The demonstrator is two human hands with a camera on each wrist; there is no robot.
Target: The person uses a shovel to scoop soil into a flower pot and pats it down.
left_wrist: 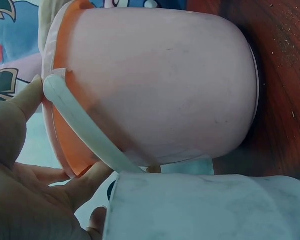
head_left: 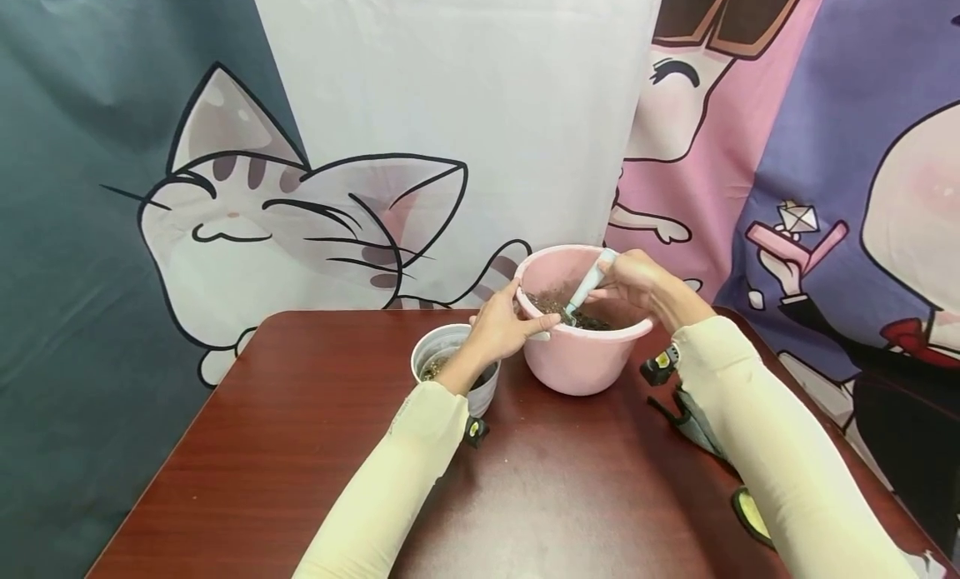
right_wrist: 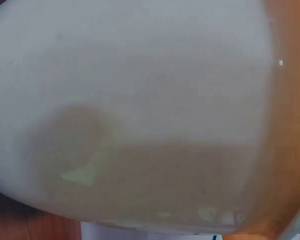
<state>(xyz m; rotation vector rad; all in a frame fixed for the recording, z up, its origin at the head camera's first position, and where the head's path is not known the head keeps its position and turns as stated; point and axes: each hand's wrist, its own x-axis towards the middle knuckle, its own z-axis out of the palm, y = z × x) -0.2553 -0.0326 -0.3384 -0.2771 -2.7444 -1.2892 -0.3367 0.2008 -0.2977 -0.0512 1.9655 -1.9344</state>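
A pink bucket (head_left: 577,366) stands upright near the back of the table, with dark soil (head_left: 551,302) inside. My left hand (head_left: 501,325) grips its near-left rim; in the left wrist view the fingers lie at the rim beside the bucket's pale carrying handle (left_wrist: 90,127). From the right, my right hand (head_left: 633,281) reaches over the rim and holds a small trowel by its pale blue handle (head_left: 588,286). The trowel's lower end is down at the soil, mostly hidden. The right wrist view shows only the bucket's wall (right_wrist: 165,100), close up and blurred.
Left of the bucket is a white pot (head_left: 431,346) with some soil in it, partly behind my left forearm. A grey-green item (head_left: 701,429) and a dark-edged yellow-green one (head_left: 750,512) lie by my right sleeve. A printed cloth (head_left: 465,104) hangs behind the table (head_left: 300,429).
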